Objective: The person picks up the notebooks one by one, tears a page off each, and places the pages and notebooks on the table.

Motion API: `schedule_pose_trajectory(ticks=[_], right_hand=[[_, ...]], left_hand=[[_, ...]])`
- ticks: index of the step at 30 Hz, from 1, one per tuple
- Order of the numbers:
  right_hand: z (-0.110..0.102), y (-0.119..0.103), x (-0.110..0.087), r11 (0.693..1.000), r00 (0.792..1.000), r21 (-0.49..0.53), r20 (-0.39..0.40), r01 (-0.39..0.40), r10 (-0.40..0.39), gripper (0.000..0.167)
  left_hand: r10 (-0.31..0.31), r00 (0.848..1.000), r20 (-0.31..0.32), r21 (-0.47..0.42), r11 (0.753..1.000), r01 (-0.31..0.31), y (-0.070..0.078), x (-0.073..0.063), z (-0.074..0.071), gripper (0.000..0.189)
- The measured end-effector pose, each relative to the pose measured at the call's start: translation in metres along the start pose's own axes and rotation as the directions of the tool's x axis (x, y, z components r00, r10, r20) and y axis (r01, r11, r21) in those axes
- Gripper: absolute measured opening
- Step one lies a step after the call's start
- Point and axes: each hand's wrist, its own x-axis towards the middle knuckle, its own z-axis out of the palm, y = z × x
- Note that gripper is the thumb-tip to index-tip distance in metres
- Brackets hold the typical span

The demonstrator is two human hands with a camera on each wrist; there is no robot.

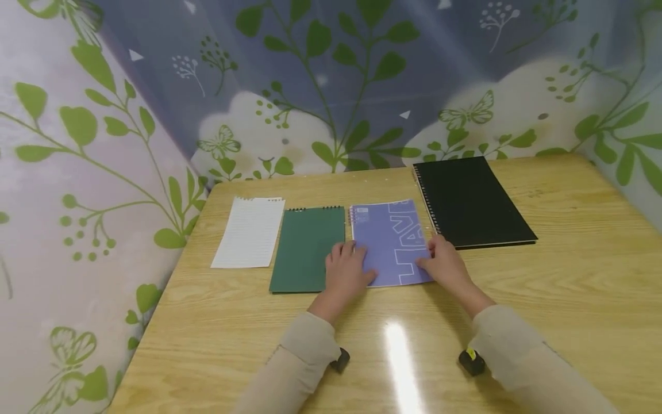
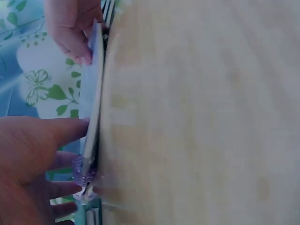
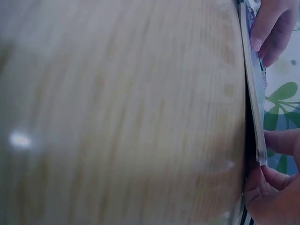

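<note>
A purple spiral notebook (image 1: pixel 385 247) with large outlined white letters lies between both hands. My right hand (image 1: pixel 447 267) pinches its right edge, thumb on the cover and fingers at the side; in the right wrist view that edge (image 3: pixel 255 112) tilts a little above the table. At the spiral side, my left hand (image 1: pixel 347 273) touches the notebook with its thumb on the cover. Its other fingers (image 2: pixel 63 189) spread loosely beside the purple rings (image 2: pixel 84 171). Under the left hand's outer side lies the right part of a green notebook (image 1: pixel 307 247).
A lined white sheet (image 1: pixel 250 233) with a torn top edge lies left of the green notebook. A large black spiral notebook (image 1: pixel 473 201) lies at the back right. Behind the wooden table (image 1: pixel 207 356) stands a leaf-patterned wall (image 1: pixel 331 86).
</note>
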Motion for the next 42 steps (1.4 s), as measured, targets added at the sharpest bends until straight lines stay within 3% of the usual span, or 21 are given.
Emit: schedule_pose_trajectory(ticks=[9,12,15,17,21,25,28,32,35,38,42], right_hand=[[0.0,-0.006,-0.002,0.975,0.997,-0.221,-0.071,-0.003,-0.013,0.039],[-0.005,-0.011,0.0,0.978,0.998,-0.206,-0.06,-0.027,0.015,0.036],[-0.012,-0.017,0.001,0.991,0.998,-0.123,-0.04,-0.053,0.048,0.036],[-0.016,-0.023,0.001,0.997,0.998,-0.055,-0.032,-0.057,0.056,0.04],[-0.023,-0.038,-0.003,0.993,0.999,0.117,-0.024,-0.019,0.022,0.047],[-0.023,-0.059,-0.011,0.954,0.996,0.288,-0.016,0.089,-0.088,0.054],[-0.019,-0.074,-0.017,0.928,0.985,0.331,-0.019,0.17,-0.173,0.06],[-0.006,-0.088,-0.028,0.931,0.96,0.236,-0.042,0.279,-0.277,0.061],[0.01,-0.096,-0.038,0.931,0.932,0.061,-0.053,0.361,-0.358,0.059],[0.026,-0.1,-0.046,0.899,0.901,-0.111,-0.043,0.425,-0.431,0.056],[0.037,-0.1,-0.052,0.856,0.871,-0.187,-0.006,0.482,-0.491,0.056]], left_hand=[[0.067,0.994,0.084,0.147,0.986,-0.079,0.003,0.006,-0.015,0.055],[0.058,0.995,0.08,0.152,0.986,-0.07,0.004,0.011,-0.02,0.057],[0.024,0.998,0.049,0.116,0.993,-0.03,0.002,0.014,-0.023,0.06],[0.008,1.0,0.013,0.065,0.998,-0.008,-0.001,0.015,-0.025,0.06],[0.011,0.998,-0.055,-0.142,0.99,-0.019,-0.005,0.016,-0.042,0.054],[0.036,0.995,-0.093,-0.329,0.942,-0.065,-0.007,0.019,-0.075,0.05],[0.044,0.998,-0.053,-0.437,0.897,-0.063,-0.009,0.022,-0.098,0.054],[0.058,0.996,0.061,-0.539,0.842,-0.016,-0.018,0.026,-0.119,0.059],[0.08,0.985,0.156,-0.535,0.845,0.016,-0.026,0.029,-0.127,0.062],[0.105,0.964,0.244,-0.537,0.842,0.045,-0.03,0.03,-0.131,0.064],[0.12,0.949,0.29,-0.544,0.837,0.061,-0.031,0.029,-0.134,0.062]])
